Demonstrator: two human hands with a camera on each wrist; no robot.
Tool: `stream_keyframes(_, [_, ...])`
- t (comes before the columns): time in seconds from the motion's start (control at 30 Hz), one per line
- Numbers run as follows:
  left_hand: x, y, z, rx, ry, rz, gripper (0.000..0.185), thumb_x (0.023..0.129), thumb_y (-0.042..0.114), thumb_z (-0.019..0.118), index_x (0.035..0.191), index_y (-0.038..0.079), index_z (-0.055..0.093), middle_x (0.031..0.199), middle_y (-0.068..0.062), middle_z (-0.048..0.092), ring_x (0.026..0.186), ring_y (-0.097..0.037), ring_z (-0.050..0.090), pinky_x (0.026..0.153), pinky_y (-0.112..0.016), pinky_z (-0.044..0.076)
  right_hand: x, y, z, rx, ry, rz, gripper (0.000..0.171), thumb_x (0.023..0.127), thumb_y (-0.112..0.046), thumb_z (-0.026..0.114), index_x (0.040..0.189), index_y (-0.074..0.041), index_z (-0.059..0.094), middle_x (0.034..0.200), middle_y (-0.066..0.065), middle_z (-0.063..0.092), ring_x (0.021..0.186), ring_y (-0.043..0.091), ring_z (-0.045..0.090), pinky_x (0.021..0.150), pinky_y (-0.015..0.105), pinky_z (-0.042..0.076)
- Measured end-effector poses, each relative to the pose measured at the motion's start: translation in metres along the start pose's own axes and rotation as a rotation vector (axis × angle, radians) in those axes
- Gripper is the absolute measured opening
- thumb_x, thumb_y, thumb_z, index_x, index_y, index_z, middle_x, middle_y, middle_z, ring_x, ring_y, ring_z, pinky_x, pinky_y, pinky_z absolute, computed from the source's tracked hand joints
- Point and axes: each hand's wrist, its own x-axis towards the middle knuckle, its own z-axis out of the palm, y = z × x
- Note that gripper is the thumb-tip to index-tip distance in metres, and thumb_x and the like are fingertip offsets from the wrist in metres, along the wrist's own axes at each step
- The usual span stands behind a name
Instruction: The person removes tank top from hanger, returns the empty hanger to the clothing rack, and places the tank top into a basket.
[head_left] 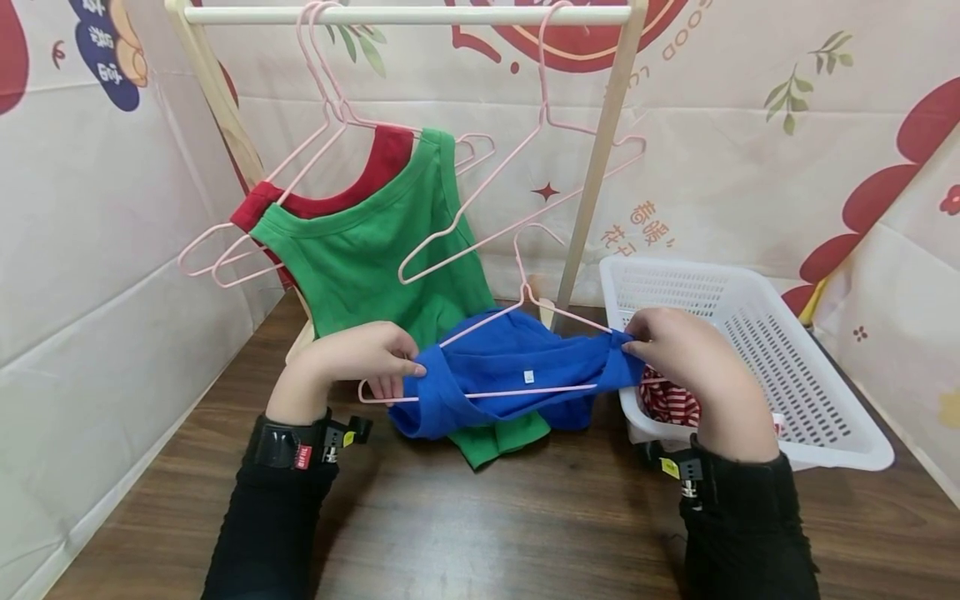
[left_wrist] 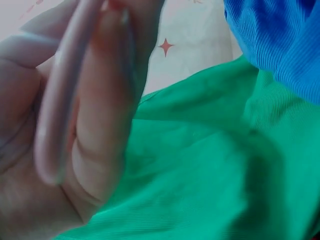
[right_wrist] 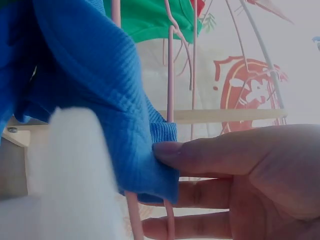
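Pinching the straps (head_left: 435, 385) of a blue top (head_left: 558, 360), the left hand (head_left: 363, 358) and right hand (head_left: 681, 346) hold it around a pink hanger (head_left: 525, 392), near the tabletop's (head_left: 450, 533) back edge. Releasing unevenly could let one strap slip off; lifting could drag the overlapped green top (head_left: 367, 267), or bump the basket (head_left: 825, 457).

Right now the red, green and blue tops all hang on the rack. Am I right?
Not quite: the blue top isn't on the rack. The head view shows its hanger unhooked. The red top and green top do hang on the rack.
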Motion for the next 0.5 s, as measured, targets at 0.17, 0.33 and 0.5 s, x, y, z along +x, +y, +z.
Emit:
stream_keyframes(0.17, [-0.002,0.004,0.001,-0.003,0.021,-0.018,0.022,0.097,0.021,0.061,0.098,-0.001,0.064,0.071,-0.006,0.070,0.066,-0.024,0.071,0.061,-0.035,0.057,-0.001,0.003,0.000,0.011,0.000,-0.002,0.016,0.093,-0.012,0.064,0.099,0.002,0.067,0.093,0.015,0.067,0.081,0.029,0.059,0.077,0.050,0.048])
stream_keyframes(0.33, [-0.007,0.007,-0.001,0.006,0.085,0.062,0.014,0.098,0.019,0.059,0.096,0.005,0.059,0.074,-0.006,0.069,0.071,-0.025,0.070,0.065,-0.037,0.056,-0.004,0.003,-0.005,0.042,0.031,-0.029,0.014,0.095,-0.011,0.061,0.102,0.001,0.065,0.092,0.015,0.066,0.082,0.030,0.059,0.077,0.051,0.047])
stream_keyframes(0.5, [-0.010,0.009,-0.002,0.020,0.163,0.148,0.015,0.100,0.019,0.052,0.090,0.008,0.047,0.077,-0.012,0.062,0.068,-0.024,0.068,0.066,-0.037,0.055,-0.011,0.000,-0.010,0.070,0.090,-0.054,0.014,0.097,-0.009,0.057,0.106,0.002,0.060,0.088,0.013,0.062,0.078,0.028,0.055,0.072,0.045,0.045])
